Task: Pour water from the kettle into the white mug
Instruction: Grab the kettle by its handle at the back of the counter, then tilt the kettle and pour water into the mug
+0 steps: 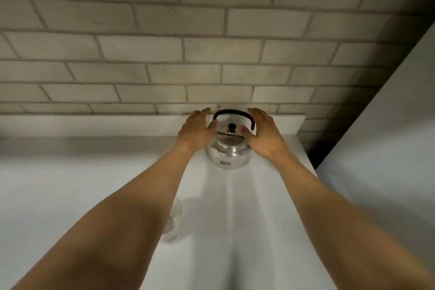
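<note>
The kettle point(227, 148) is sitting on the surface point(70, 183) right between both hands. The left hand point(196, 128) and right hand point(263, 135) are spreading open beside it, holding nothing, equally near.

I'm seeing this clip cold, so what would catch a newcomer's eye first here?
The shiny kettle with its black handle, standing at the back of the white counter against the brick wall. Both bare hands reach for it, the left hand and right hand open at its sides. A pale mug is half hidden under the left forearm.
</note>
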The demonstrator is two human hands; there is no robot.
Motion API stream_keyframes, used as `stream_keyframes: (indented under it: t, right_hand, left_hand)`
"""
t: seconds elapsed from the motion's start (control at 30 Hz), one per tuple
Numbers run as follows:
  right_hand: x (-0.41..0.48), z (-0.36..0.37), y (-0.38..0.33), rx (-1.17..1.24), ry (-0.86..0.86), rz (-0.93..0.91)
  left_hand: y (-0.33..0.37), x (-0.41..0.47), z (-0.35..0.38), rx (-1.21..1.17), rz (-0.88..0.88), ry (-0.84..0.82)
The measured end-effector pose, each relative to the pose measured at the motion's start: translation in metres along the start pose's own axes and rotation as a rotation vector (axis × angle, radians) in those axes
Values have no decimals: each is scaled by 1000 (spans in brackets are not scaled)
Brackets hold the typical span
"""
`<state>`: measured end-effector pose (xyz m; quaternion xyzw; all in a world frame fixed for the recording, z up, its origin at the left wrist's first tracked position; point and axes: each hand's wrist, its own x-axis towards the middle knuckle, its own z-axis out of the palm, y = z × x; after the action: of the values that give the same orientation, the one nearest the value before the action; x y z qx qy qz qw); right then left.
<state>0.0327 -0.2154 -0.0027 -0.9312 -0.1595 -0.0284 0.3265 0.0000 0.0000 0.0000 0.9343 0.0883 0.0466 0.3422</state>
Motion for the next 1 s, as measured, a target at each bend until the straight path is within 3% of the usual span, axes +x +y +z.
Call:
stream_keyframes:
  t: [0.3,0.43,0.77,0.93,1.0]
  right_hand:
    - [54,10,11,40,-120,-172]
    - [61,19,11,44,-133,-198]
    - [32,-4,-3,254,-73,-95]
    - [-5,-37,-36,244,67,-77]
    - [-24,-48,-47,242,126,-87]
  left_hand:
    - [-2,37,28,-120,-24,-68]
    - [-8,36,36,-109,-53,11]
    - [11,-4,12,-142,-26,-6]
    - [31,-78,-5,-80,217,244]
    - [35,-118,-5,-40,348,260]
